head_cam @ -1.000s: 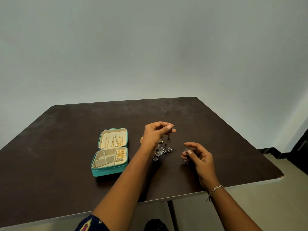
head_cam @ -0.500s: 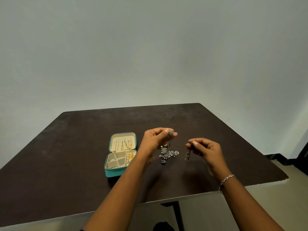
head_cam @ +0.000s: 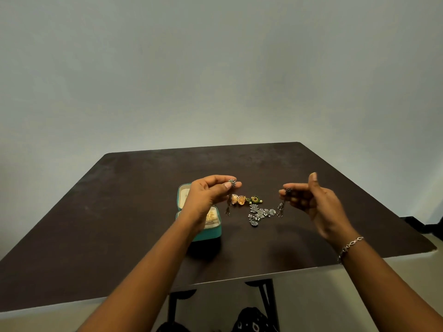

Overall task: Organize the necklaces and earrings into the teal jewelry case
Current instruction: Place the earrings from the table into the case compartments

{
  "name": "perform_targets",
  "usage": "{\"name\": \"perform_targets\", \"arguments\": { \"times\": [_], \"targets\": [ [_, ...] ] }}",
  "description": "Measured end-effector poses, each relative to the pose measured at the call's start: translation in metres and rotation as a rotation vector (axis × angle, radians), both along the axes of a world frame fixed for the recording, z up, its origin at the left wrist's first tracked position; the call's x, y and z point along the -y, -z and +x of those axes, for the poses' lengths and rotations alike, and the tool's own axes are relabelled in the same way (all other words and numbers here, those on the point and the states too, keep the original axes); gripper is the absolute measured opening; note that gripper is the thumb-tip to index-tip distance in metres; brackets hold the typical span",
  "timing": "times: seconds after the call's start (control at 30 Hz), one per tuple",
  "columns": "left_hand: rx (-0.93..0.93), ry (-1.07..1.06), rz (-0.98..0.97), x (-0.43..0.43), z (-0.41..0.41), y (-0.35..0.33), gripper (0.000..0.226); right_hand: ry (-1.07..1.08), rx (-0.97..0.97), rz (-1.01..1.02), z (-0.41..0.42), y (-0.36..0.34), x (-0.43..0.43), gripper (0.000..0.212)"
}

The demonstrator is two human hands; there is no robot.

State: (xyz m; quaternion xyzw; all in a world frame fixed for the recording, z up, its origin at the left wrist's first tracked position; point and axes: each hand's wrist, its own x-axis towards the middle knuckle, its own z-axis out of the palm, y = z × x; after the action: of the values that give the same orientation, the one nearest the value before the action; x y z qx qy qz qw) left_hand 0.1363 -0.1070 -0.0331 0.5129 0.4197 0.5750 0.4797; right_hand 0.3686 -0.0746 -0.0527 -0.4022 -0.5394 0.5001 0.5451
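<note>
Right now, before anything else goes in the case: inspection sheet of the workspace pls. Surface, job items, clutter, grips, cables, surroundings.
surface: dark brown table, matte.
job's things: teal jewelry case open, gold pieces inside, partly hidden by the left wrist; silver floral piece lying on the table between the hands; orange earrings and green piece just behind it.
clutter: nothing seen.
grips: left hand pinches a silver drop earring, which hangs free; right hand pinches a second drop earring, also hanging.
cables: nothing seen.
surroundings: plain grey wall; table legs below; bracelet on the right wrist.
</note>
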Motion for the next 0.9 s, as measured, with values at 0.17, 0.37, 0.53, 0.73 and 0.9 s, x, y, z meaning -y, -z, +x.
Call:
{"name": "perform_targets", "arguments": {
  "times": [0.17,0.37,0.53,0.73,0.9],
  "targets": [
    [-0.002,-0.006,-0.039,0.012,-0.034,0.001,0.019,-0.043,0.016,0.019,-0.017,-0.003,0.004,0.093],
    [0.088,-0.038,-0.06,0.026,-0.062,0.004,0.019,-0.09,-0.027,0.023,-0.05,-0.01,0.008,0.089],
    [0.126,-0.163,-0.064,0.033,-0.081,0.012,0.016,-0.114,-0.044,0.003,-0.089,-0.018,0.009,0.063],
    [0.157,-0.269,-0.111,0.034,-0.086,0.024,0.015,-0.14,0.005,-0.018,-0.135,-0.019,0.008,0.055],
    [0.179,-0.333,-0.11,0.033,-0.084,0.032,0.015,-0.176,-0.028,-0.035,-0.165,-0.012,0.003,0.049]
  ]
}}
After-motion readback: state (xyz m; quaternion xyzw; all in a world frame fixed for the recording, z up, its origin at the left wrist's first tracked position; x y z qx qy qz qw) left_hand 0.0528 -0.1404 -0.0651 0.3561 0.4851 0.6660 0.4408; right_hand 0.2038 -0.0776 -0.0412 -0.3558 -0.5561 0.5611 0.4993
